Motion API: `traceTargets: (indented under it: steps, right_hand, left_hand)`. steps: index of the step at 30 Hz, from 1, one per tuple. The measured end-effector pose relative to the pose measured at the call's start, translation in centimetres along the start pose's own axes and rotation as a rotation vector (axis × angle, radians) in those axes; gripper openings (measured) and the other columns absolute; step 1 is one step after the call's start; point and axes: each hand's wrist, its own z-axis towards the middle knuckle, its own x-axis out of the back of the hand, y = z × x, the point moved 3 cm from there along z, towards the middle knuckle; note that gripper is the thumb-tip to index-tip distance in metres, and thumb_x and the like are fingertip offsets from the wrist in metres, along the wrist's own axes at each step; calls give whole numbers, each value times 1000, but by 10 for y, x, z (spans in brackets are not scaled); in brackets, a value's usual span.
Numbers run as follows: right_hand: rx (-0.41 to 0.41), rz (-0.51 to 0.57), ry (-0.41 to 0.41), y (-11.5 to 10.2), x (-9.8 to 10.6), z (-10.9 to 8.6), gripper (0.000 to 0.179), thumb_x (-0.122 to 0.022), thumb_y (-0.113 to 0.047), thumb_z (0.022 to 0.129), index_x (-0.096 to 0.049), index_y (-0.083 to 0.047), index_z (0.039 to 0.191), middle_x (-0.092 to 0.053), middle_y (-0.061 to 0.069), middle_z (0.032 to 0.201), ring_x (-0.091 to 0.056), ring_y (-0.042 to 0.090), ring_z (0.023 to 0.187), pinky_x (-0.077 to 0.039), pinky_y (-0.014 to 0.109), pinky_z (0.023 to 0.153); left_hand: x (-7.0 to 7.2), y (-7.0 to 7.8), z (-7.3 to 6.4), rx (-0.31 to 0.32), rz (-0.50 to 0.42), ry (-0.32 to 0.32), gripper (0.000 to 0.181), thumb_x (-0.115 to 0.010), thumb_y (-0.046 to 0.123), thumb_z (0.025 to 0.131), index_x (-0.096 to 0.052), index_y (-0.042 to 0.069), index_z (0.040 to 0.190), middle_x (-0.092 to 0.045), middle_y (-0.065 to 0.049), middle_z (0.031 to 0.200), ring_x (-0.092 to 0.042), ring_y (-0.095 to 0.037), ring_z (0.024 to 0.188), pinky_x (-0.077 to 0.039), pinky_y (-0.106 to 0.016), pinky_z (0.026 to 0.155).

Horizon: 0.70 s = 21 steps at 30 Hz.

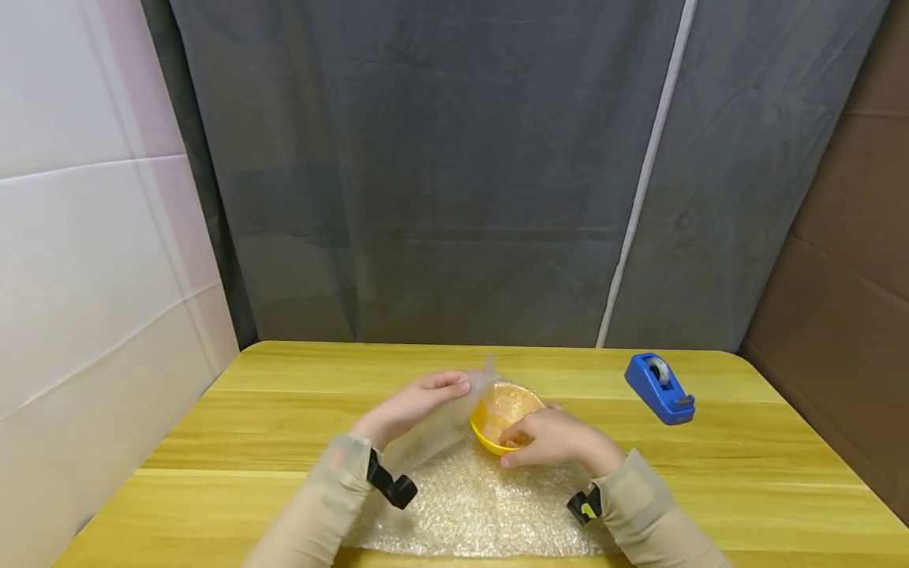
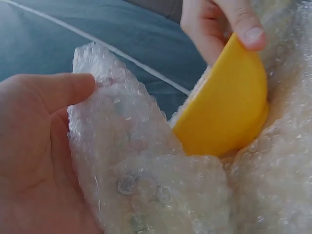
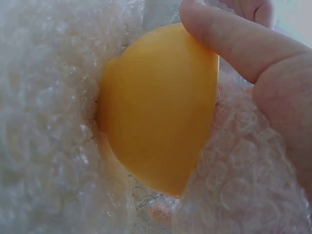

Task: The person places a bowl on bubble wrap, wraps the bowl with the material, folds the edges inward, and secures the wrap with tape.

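A yellow bowl (image 1: 486, 439) sits tilted on a sheet of bubble wrap (image 1: 497, 509), with bubble wrap also lining its inside. My right hand (image 1: 557, 438) grips the near right rim; in the right wrist view its thumb presses the outside of the bowl (image 3: 156, 107). The fingers reach inside, over the lining. To the left of the bowl, my left hand (image 1: 419, 401) pinches a raised edge of the wrap between thumb and fingers. In the left wrist view that flap of bubble wrap (image 2: 131, 141) stands up beside the bowl (image 2: 226, 100), hiding some of the fingers.
A blue tape dispenser (image 1: 656, 388) with a clear roll stands at the right of the wooden table (image 1: 270, 442). Behind the table hangs a grey curtain (image 1: 454, 197). A white panel (image 1: 92, 237) is on the left, a brown one (image 1: 845, 315) on the right.
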Motion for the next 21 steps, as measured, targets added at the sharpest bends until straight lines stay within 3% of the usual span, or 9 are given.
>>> traceTargets:
  steps: [4, 7, 11, 14, 18, 21]
  right_hand:
    - [12, 0, 0, 0, 0, 1, 29, -66, -41, 88, -74, -17, 102, -65, -16, 82, -52, 0, 74, -36, 55, 91]
    - [13, 2, -2, -1, 0, 2, 26, -65, -41, 88, -74, -18, 99, -60, -19, 76, -49, 0, 69, -36, 53, 89]
    - [20, 8, 3, -2, 1, 1, 28, -65, -41, 88, -74, -17, 100, -63, -17, 77, -50, 0, 68, -36, 54, 90]
    - [33, 21, 2, -2, 2, 0, 33, -65, -41, 88, -74, -14, 104, -69, -12, 86, -55, 0, 75, -36, 54, 91]
    - [50, 114, -20, 2, 3, -1, 40, -65, -39, 90, -71, -7, 113, -71, 0, 104, -60, 5, 86, -45, 41, 90]
    - [66, 240, -33, 6, 3, -1, 44, -65, -34, 91, -67, 0, 118, -68, 10, 114, -63, 17, 101, -49, 36, 91]
  left_hand:
    - [-8, 4, 0, -42, 4, -116, 41, -49, 33, 102, -56, 8, 133, -47, -6, 145, -35, -25, 137, -21, -50, 114]
    - [-13, 5, -1, -15, 0, -131, 42, -48, 33, 102, -55, 6, 133, -46, -8, 145, -34, -27, 137, -23, -50, 113]
    - [-16, 1, -3, 84, 21, -60, 56, -50, 39, 99, -44, 6, 144, -38, -15, 150, -31, -35, 139, -23, -55, 112]
    - [-18, -1, -3, 129, 52, -14, 65, -51, 44, 98, -38, 3, 147, -33, -19, 152, -28, -38, 139, -22, -57, 112]
    - [-23, 0, -3, 119, 107, -9, 64, -48, 45, 99, -39, 3, 146, -35, -18, 151, -27, -38, 140, -20, -57, 112]
    - [-26, 1, -3, 103, 154, -15, 62, -45, 43, 100, -40, 2, 146, -37, -19, 150, -28, -38, 139, -18, -57, 113]
